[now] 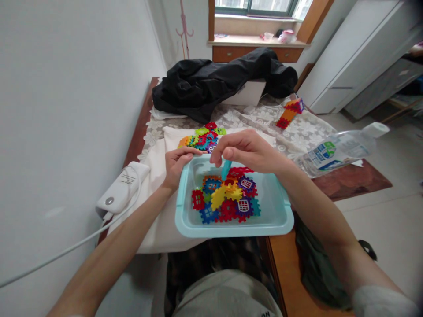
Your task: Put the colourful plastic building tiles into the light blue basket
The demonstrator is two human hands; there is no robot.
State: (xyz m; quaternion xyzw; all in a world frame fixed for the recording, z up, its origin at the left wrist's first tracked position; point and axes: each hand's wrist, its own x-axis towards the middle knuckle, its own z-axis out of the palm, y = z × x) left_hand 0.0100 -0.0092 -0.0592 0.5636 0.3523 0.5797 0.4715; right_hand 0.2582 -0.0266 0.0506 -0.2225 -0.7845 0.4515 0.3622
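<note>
A light blue plastic basin (234, 230) lies in front of me, holding several toothed building pieces (228, 209) in red, blue, yellow, purple and orange. My left hand (180, 165) grips its far left corner, fingers along the rim and thumb beside them. Over the far side of the basin, my right hand (249, 152) is closed with fingertips pointing down. A teal building piece (226, 169) sticks out below its thumb; its upper part is hidden by the fingers. Just beyond the rim, a pile of similar pieces (201, 138) sits on white cloth, partly hidden by my hands.
A clear plastic bottle (333, 149) lies to the right. Farther back are a joined red and orange piece (289, 114) and a black garment (214, 81) over a white box. At left a white power strip (124, 187) with a cable lies by the wall.
</note>
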